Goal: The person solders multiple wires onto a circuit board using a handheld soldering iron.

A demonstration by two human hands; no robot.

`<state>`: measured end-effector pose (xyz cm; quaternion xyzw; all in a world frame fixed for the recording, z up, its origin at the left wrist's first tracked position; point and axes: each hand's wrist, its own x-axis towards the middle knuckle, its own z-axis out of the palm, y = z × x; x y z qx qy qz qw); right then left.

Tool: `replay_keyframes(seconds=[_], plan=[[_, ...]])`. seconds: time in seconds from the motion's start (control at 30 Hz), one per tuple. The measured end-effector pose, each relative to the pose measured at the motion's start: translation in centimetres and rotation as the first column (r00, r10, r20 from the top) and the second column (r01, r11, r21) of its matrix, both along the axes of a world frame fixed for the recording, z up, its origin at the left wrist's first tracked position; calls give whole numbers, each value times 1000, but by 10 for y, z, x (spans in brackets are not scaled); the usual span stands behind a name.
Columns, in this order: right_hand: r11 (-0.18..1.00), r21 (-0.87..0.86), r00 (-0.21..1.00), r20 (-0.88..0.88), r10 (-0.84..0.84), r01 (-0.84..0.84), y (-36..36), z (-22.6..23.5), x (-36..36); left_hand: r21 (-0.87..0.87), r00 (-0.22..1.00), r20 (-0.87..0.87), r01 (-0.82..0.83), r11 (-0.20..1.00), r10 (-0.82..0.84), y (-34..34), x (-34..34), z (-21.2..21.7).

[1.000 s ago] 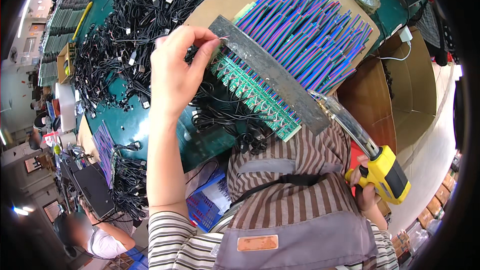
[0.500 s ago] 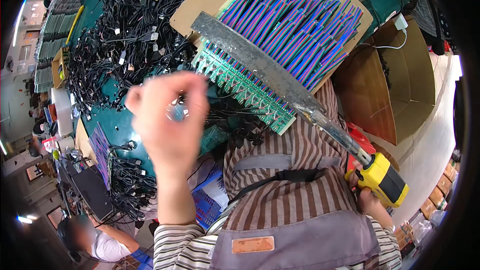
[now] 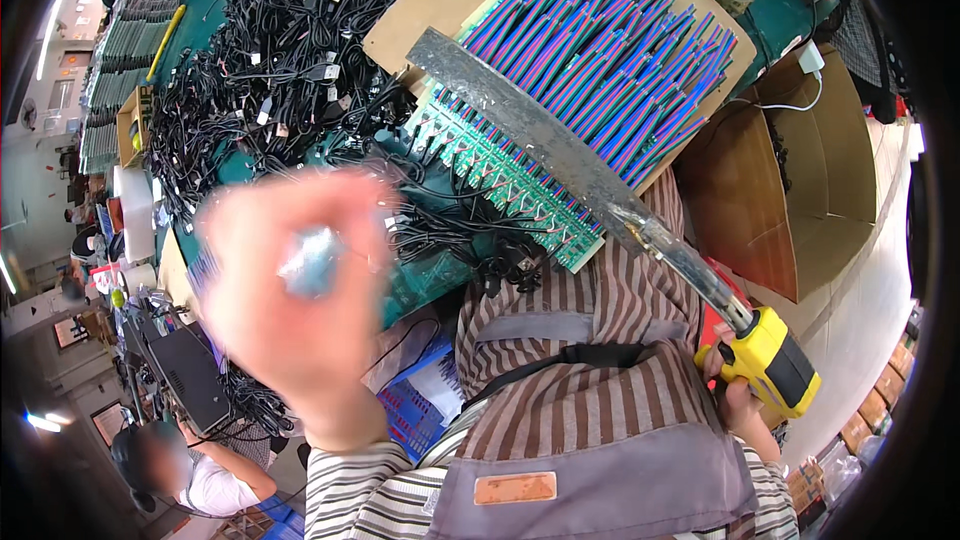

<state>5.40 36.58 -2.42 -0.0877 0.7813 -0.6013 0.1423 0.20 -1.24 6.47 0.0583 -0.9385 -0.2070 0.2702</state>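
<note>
My left hand [image 3: 285, 325], smeared by motion, is raised over the left of the workbench. Its fingers curl round a shiny silvery-blue thing [image 3: 310, 262] that I cannot make out. My right hand [image 3: 735, 395], low at the right, is closed round the handle of a yellow-and-black tool [image 3: 780, 365] with a metal shaft. That shaft reaches up to a long grey metal bar [image 3: 530, 125]; whether they are joined I cannot tell. The bar lies across a row of green circuit boards [image 3: 505, 185] with blue, red and green wires [image 3: 610, 55].
Tangled black cables [image 3: 290, 60] cover the bench at the left. A brown board [image 3: 425, 10] lies under the wires. An open cardboard box [image 3: 740, 210] stands at the right, with a white plug [image 3: 810, 60] near it. Another person [image 3: 190, 470] sits at lower left.
My left hand has moved left and a little nearer to the camera, and more of the silvery thing shows. My right hand still grips the tool; the whole view has shifted slightly.
</note>
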Motion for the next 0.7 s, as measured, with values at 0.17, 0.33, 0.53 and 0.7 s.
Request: replay_keyframes(seconds=[0.17, 0.33, 0.53, 0.7], plan=[[988, 96, 991, -38, 126, -122, 31, -10, 5, 530, 882, 369, 60, 846, -294, 70, 22, -36], [964, 213, 968, -161, 194, -157, 5, 15, -12, 487, 922, 343, -13, 873, -178, 80, 19, -61], [942, 239, 939, -194, 284, -236, 2, 17, -22, 571, 852, 511, -235, 787, -116, 84, 13, -52], [943, 300, 917, -317, 243, -146, -15, 16, -25, 596, 828, 548, -285, 750, -121, 84, 13, -51]])
